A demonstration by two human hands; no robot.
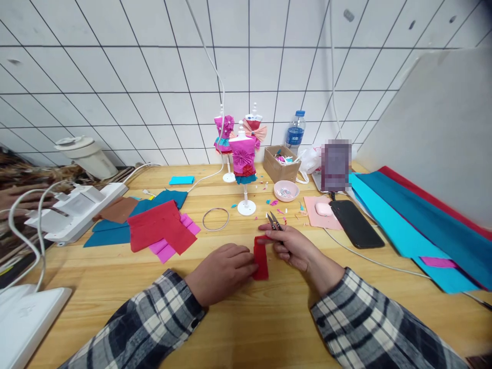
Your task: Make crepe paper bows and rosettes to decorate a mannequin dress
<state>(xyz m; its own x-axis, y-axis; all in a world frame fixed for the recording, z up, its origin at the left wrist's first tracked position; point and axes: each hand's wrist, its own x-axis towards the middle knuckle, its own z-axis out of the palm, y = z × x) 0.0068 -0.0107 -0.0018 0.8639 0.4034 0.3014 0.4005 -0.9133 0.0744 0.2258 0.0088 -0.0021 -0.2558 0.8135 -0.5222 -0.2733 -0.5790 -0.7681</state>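
A small folded strip of red paper (261, 259) lies on the wooden table (246, 318) in front of me. My left hand (221, 271) is closed on its lower left edge, fingers pinching it. Just right of it, my right hand (292, 246) grips small thread snips (273, 220), their blades pointing away from me, and its fingertips touch the strip's top end.
Red, teal and pink paper sheets (154, 228) lie at left by a wire ring (216, 219). Three small mannequins in paper dresses (243, 164) stand behind, with a cardboard box (282, 163), pink bowl (286, 190), bottle (295, 130), black phone (355, 223) and blue and red sheets (415, 220) at right.
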